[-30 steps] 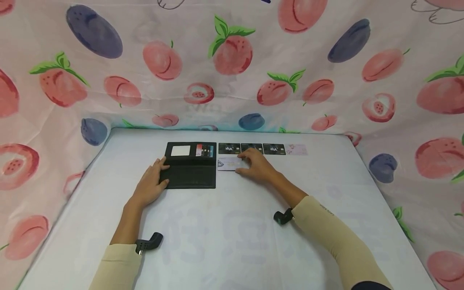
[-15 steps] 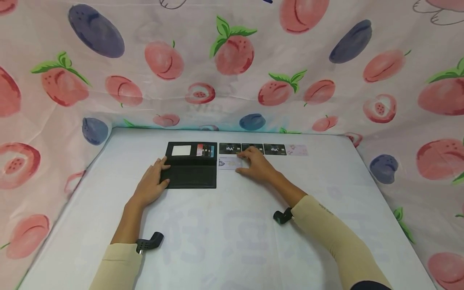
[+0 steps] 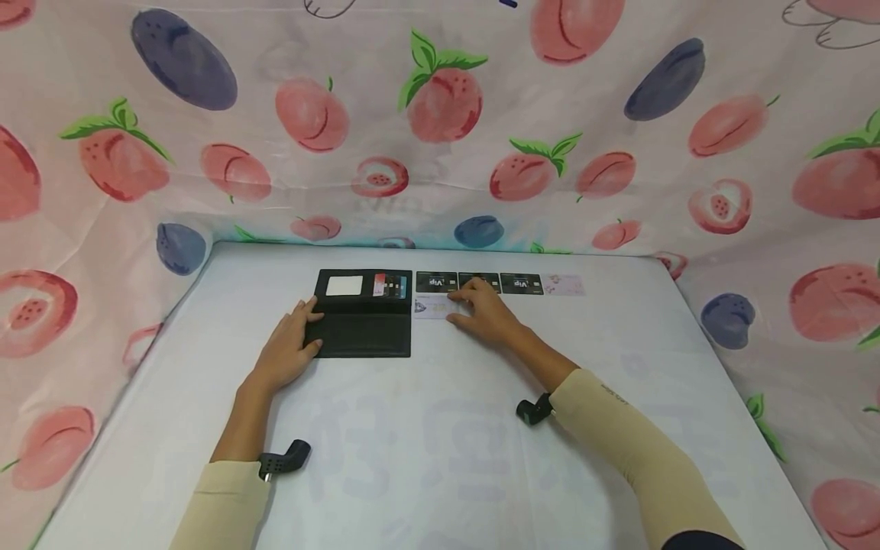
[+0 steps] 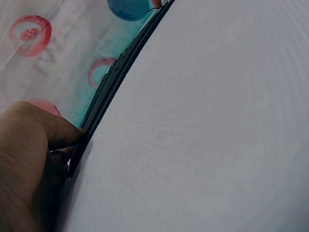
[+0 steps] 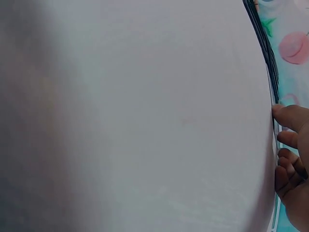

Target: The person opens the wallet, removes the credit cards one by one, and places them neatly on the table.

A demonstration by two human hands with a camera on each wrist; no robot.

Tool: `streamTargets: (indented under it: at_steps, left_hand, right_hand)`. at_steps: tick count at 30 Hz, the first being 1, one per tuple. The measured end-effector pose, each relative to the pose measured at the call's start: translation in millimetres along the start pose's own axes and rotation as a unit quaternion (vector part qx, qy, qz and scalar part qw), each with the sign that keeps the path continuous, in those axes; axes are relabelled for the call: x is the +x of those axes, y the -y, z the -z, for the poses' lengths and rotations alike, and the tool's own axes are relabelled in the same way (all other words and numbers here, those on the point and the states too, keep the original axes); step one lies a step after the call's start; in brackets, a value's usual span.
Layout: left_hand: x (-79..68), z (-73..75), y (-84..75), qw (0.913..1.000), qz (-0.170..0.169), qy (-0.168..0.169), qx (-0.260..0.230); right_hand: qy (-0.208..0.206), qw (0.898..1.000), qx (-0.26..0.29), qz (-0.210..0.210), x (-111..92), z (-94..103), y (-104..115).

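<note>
A black wallet lies unfolded on the table, with a white panel and several cards in its upper half. My left hand rests on its left edge, fingers spread and thumb lower down; the left wrist view shows the thumb at the edge. Right of the wallet, my right hand holds a pale printed card by its upper and lower edges, between forefinger and thumb. The card lies flat or nearly so, its right end partly hidden by the hand.
Three black "Vip" cards and a pale pink card form a row above the right hand. The middle black one is partly covered by that hand. A fruit-print cloth hangs behind the white table.
The pale card has shifted slightly up, closer to the black cards, along with the right hand's fingers. My left hand and the wallet stay in place.
</note>
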State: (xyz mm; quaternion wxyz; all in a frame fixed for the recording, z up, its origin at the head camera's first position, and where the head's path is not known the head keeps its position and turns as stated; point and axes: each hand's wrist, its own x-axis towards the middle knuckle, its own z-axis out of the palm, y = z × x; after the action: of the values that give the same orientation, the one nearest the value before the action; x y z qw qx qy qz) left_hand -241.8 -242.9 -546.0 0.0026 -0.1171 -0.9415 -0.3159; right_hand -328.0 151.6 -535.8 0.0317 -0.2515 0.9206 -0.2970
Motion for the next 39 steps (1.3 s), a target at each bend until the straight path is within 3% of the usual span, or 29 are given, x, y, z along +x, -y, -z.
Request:
streamTargets:
  at_steps: [14,22,39]
  left_hand:
    - [-0.8,0.6,-1.3,1.0,0.001,-0.004,0.003]
    - [-0.6,1.1,-0.8,1.0,0.002,-0.002,0.005]
    - [0.1,0.0,-0.3,1.0,0.004,-0.002,0.005]
  right_hand:
    - [-0.003,1.0,-0.01,0.001,2,1.4,2]
    - [-0.03,0.999,-0.01,0.009,6,-0.9,10]
    - [-0.036,0.998,-0.044,0.023,33,-18.0,37]
